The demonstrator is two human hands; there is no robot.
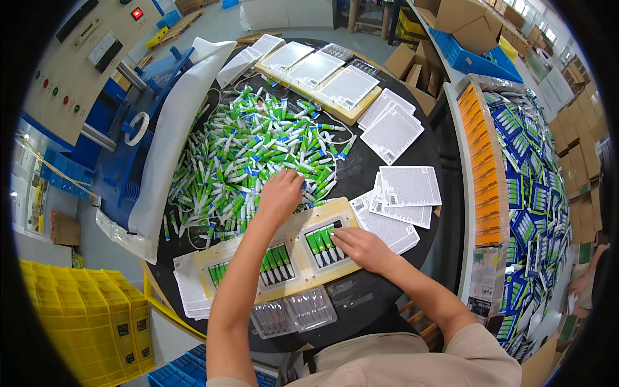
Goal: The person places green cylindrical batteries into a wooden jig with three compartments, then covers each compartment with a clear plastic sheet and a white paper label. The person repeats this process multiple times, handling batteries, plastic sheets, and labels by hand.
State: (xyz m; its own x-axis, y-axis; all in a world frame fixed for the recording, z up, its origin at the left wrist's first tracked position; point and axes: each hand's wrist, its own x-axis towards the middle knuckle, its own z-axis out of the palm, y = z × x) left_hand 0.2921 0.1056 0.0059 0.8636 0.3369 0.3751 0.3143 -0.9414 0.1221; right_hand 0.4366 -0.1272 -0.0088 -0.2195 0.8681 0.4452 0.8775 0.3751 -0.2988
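A wide pile of small green-and-white tubes (225, 148), some with blue ends, covers much of the round black table. My left hand (282, 195) is over the pile's near edge with its fingers curled together; what they hold, if anything, is hidden. In front of me lies a cream tray (261, 293) with clear blister packs set in its openings. Green tubes (277, 261) stand side by side in the middle pack, and others fill the left one, partly behind my left forearm. My right hand (365, 248) pinches at the rightmost tube (336, 242) in the right pack.
Printed white cards (409, 187) lie right of the tray. Another cream tray (351, 116), topped with cards, sits at the table's far side. Clear blister shells (309, 308) lie nearest me. A machine (122, 135) stands left, yellow crates (84, 316) lower left, a bin of finished packs (525, 213) right.
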